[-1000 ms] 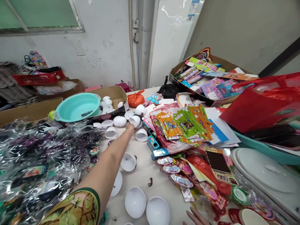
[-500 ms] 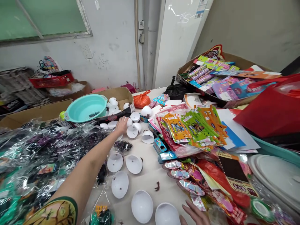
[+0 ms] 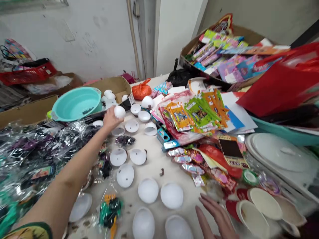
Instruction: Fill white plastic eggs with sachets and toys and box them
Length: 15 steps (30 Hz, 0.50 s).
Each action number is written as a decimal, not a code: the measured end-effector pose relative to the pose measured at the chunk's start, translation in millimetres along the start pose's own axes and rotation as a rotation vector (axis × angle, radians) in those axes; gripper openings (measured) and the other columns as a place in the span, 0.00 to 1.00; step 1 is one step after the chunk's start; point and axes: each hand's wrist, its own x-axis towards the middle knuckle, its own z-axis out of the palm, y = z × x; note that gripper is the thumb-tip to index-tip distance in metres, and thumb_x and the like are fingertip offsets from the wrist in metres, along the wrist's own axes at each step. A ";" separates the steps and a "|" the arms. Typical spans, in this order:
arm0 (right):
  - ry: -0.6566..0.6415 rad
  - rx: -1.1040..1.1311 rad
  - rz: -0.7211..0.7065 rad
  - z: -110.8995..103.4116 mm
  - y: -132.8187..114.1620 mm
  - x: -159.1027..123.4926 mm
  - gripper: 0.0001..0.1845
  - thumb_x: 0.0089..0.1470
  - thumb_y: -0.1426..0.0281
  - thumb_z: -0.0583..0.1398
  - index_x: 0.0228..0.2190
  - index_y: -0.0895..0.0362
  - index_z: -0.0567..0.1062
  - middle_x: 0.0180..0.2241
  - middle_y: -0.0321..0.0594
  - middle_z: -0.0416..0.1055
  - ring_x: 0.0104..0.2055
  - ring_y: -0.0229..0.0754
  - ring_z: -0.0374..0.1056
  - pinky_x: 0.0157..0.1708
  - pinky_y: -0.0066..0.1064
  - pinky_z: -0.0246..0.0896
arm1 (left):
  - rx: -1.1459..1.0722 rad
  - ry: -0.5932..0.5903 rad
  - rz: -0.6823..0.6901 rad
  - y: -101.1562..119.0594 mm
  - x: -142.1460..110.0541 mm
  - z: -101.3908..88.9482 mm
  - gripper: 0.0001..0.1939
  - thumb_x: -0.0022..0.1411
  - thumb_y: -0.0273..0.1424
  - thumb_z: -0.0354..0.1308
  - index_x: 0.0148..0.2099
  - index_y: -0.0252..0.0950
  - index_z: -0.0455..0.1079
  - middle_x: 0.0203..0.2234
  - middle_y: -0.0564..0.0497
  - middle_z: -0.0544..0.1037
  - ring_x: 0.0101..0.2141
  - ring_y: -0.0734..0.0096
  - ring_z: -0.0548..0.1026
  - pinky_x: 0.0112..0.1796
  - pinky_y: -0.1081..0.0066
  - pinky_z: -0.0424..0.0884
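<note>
Teal plastic basin (image 3: 74, 103) sits far left, beyond the clear-wrapped packets (image 3: 57, 146). The left hand (image 3: 111, 119), by far the nearer one, is curled part-closed around a white shell (image 3: 120, 112), held on its right side near the carton (image 3: 117, 85) edge; its long axis seems too blurred to judge. More shells (image 3: 132, 126) crowd just right, then a strip of tabletop (image 3: 156, 162) gives room. Near right, the right hand (image 3: 216, 215) spreads loosely, gripping nothing visible.

Table (image 3: 154, 167) pale in my view, white half-shells (image 3: 148, 190) scattered over it, clear-wrapped dark packets (image 3: 62, 149) heaped at left, orange and green packets (image 3: 199, 113) on the right, teal basin (image 3: 77, 104) farther back.
</note>
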 end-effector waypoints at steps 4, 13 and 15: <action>-0.160 0.528 0.294 16.4 -62.2 -10.2 0.30 0.48 0.58 0.66 0.52 0.48 0.68 0.57 0.47 0.64 0.55 0.54 0.64 0.52 0.47 0.64 | -0.790 -0.412 0.094 19.2 -161.3 -44.1 0.50 0.44 0.48 0.66 0.64 0.40 0.47 0.54 0.43 0.65 0.51 0.49 0.69 0.49 0.56 0.69; -0.347 1.111 0.833 37.8 -64.6 -80.2 0.42 0.36 0.51 0.68 0.53 0.51 0.70 0.49 0.49 0.74 0.51 0.63 0.69 0.48 0.50 0.66 | -0.612 -0.494 0.132 32.1 -292.4 -26.6 0.25 0.65 0.46 0.46 0.62 0.46 0.58 0.52 0.45 0.66 0.49 0.58 0.68 0.46 0.61 0.69; -0.313 0.975 0.779 23.4 -42.6 -88.7 0.35 0.40 0.53 0.66 0.51 0.50 0.72 0.45 0.47 0.77 0.51 0.64 0.69 0.49 0.52 0.65 | -0.334 -0.238 0.113 27.8 -220.4 -17.2 0.22 0.65 0.41 0.50 0.58 0.41 0.62 0.48 0.44 0.69 0.48 0.58 0.68 0.46 0.61 0.68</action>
